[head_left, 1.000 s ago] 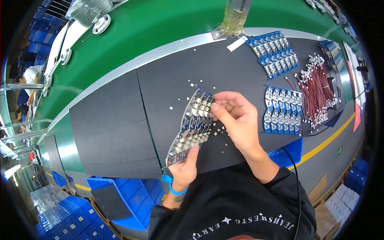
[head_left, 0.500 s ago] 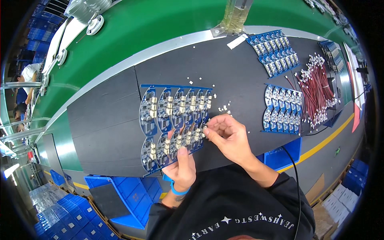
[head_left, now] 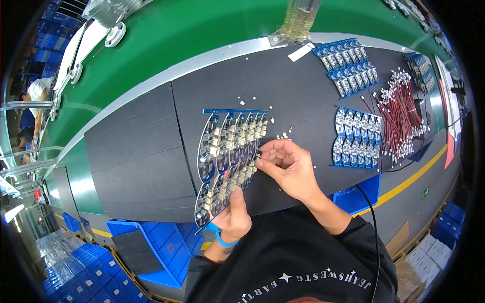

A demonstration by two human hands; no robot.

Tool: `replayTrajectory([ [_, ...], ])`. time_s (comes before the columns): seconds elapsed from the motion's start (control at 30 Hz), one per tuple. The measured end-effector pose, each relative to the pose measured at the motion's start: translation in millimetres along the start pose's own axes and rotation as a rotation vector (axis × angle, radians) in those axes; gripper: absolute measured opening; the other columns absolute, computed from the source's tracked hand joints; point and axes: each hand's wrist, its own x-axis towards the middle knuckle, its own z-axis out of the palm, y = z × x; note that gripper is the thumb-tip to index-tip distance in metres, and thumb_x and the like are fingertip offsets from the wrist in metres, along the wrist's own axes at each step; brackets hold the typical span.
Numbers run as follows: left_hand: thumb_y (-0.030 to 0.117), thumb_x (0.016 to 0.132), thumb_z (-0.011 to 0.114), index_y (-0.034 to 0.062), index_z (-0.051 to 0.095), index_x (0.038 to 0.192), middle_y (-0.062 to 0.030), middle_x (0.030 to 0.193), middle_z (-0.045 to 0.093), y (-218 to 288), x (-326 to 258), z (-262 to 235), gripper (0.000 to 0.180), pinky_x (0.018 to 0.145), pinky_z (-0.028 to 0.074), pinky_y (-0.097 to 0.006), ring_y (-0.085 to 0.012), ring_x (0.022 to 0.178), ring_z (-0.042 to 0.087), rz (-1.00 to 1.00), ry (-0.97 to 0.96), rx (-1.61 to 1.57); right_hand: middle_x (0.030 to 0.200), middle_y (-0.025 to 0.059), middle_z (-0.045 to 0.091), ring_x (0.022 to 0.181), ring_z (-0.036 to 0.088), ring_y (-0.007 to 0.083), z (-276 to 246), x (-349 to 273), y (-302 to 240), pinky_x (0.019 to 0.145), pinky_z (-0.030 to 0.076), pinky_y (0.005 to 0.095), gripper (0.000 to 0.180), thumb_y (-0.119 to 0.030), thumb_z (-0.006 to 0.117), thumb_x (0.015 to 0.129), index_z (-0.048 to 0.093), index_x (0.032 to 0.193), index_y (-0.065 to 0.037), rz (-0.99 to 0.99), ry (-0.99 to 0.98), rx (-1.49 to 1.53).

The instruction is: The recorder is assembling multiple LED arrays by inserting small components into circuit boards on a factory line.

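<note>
My left hand [head_left: 233,216], with a blue band at the wrist, grips a blue circuit board panel [head_left: 222,132] by its near edge, thumb on top. The panel is tilted above the dark table and carries two rows of curved boards with cream connectors. At its right edge my right hand [head_left: 289,169] is closed, thumb and forefinger pinched beside the last connectors. What lies between those fingertips is too small to make out. Small white pieces [head_left: 284,135] are scattered on the table just beyond my right hand.
More board panels [head_left: 346,68] lie at the far right, with another panel [head_left: 356,137] nearer. Beside them is a heap of dark red wires [head_left: 402,116] with white plugs. A metal post [head_left: 298,22] stands at the far edge. Blue bins [head_left: 164,247] sit below the near edge.
The panel's left side has swung to the right and tilted more steeply, my left hand turning with it. My right hand stays pinched at the panel's right edge.
</note>
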Motion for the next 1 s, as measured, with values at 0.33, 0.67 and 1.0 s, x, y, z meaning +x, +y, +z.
replayTrajectory([
  [0.33, -0.011, 0.087, 0.043, -0.0118, 0.037, 0.131, -0.0256, 0.133, 0.044, -8.8, -4.4, -2.4, 0.045, 0.105, 0.034, -0.049, -0.0348, 0.122, 0.046, 0.033, 0.005, 0.036, 0.088, 0.0047, 0.064, 0.077, 0.06, 0.0065, 1.6, 1.2, -1.6, 0.068, 0.049, 0.0196, 0.024, 0.001, 0.069, 0.081, 0.059, 0.103, 0.001, 0.02, 0.041, 0.043],
  [0.67, -0.008, 0.088, 0.046, -0.0126, 0.044, 0.125, -0.0213, 0.124, 0.052, -6.6, -2.9, 2.5, 0.038, 0.098, 0.039, -0.037, -0.0278, 0.113, 0.052, 0.11, -0.016, 0.137, 0.089, 0.0049, 0.063, 0.08, 0.061, 0.0076, 11.0, -6.5, -13.7, 0.071, 0.05, 0.0199, 0.026, 0.006, 0.065, 0.083, 0.057, 0.107, 0.003, -0.011, -0.02, 0.122],
  [1.0, -0.001, 0.091, 0.05, -0.0101, 0.054, 0.113, -0.0179, 0.107, 0.061, 7.6, 4.6, 15.1, 0.024, 0.083, 0.046, -0.032, -0.0248, 0.094, 0.06, 0.126, -0.061, 0.237, 0.086, 0.0039, 0.063, 0.079, 0.061, 0.0078, 13.2, -2.3, -12.3, 0.072, 0.051, 0.0214, 0.026, 0.004, 0.068, 0.081, 0.058, 0.105, 0.002, -0.016, 0.019, 0.156],
])
